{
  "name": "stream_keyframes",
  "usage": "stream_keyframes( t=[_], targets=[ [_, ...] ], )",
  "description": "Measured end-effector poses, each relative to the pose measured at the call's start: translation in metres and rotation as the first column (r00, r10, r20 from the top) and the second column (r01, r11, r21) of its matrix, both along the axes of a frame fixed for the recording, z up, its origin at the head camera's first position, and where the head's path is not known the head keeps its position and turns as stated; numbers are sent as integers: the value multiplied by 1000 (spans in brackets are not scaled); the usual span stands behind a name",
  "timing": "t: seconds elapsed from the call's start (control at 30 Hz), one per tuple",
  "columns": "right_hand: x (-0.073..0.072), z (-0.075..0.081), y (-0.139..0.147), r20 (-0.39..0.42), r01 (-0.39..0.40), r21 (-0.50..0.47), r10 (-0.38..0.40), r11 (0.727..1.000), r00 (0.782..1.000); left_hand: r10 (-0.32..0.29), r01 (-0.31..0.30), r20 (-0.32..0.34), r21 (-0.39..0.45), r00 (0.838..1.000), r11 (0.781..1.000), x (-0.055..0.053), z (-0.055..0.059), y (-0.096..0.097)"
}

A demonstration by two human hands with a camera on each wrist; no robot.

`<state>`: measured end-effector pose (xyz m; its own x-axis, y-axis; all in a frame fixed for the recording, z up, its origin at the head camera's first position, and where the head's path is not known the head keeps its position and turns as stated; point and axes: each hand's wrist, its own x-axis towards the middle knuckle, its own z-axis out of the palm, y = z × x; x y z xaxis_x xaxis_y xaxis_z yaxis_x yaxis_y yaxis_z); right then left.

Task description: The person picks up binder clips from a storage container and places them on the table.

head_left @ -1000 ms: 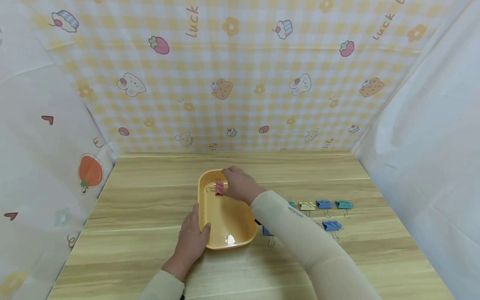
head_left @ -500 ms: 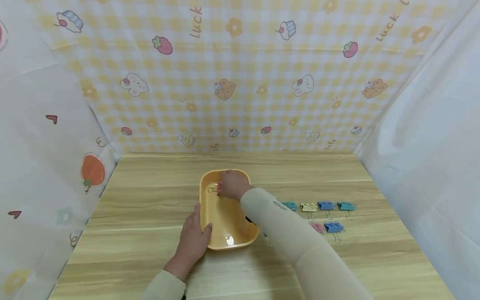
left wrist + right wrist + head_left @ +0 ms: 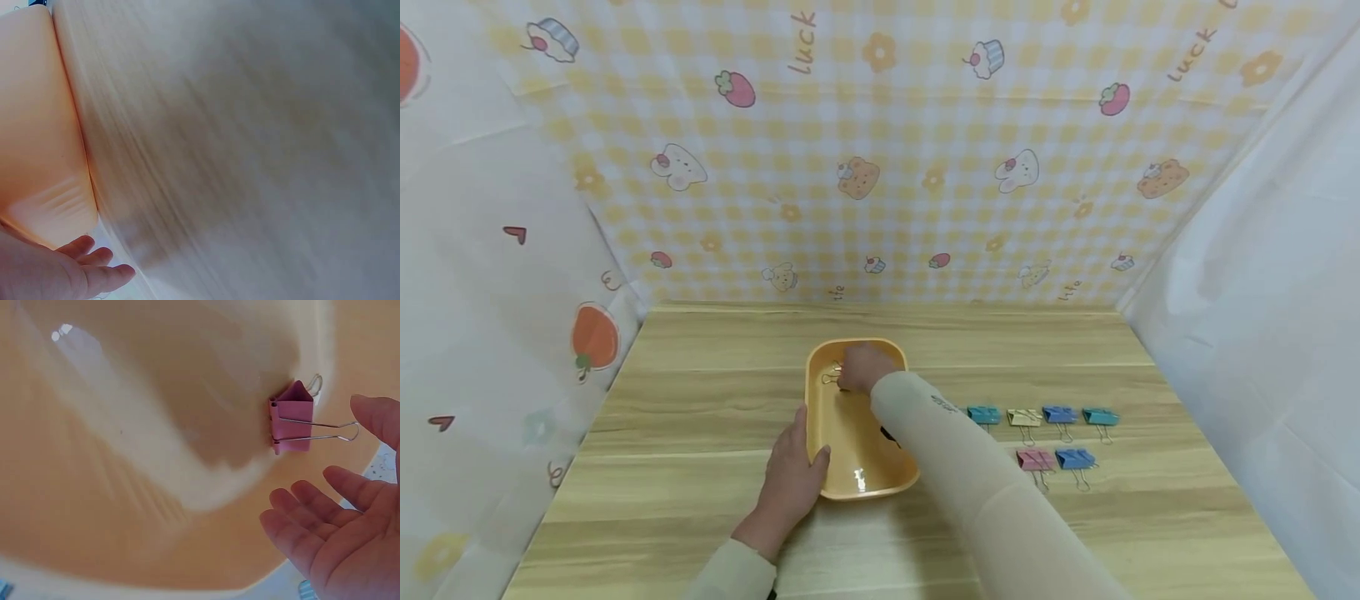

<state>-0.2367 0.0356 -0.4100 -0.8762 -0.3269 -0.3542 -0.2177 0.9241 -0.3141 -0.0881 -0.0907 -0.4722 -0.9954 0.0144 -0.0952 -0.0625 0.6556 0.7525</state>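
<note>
A yellow-orange plastic tray [image 3: 859, 493] stands on the wooden table. My left hand [image 3: 793, 471] holds its left wall, thumb over the rim and fingers along the outside; in the left wrist view the fingers [image 3: 94, 265] extend beside the tray's corner. Inside the tray, at the far end, sits a pink binder clip [image 3: 292, 425] with wire handles. Above it is my right hand [image 3: 867, 367], covering the clip's body in the head view. The right wrist view shows that hand's fingers loosely spread, with the thumb close to one wire handle and nothing gripped.
Right of the tray lie several binder clips: teal [image 3: 983, 415], yellow [image 3: 1024, 417], blue [image 3: 1060, 414] and another teal one [image 3: 1101, 416] in the back row, pink [image 3: 1035, 460] and blue [image 3: 1076, 458] in front. A checked cloth [image 3: 895, 208] hangs behind the table.
My right hand has moved lower into the tray over the pink clip, covering its body. The right sleeve has shifted left, uncovering clips on the table. My left hand stays on the tray.
</note>
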Motion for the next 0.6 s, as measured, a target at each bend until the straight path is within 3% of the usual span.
stream_keyframes(
  t=[0.27,0.6],
  targets=[
    [-1,-7,-7,66,99,2,-99,995,993,3,-2,-17,10,1000,1000,3,0,0],
    [-6,-28,-17,-6,80,44,-80,996,997,8,-8,-35,-9,999,1000,2,-6,-2]
  ],
)
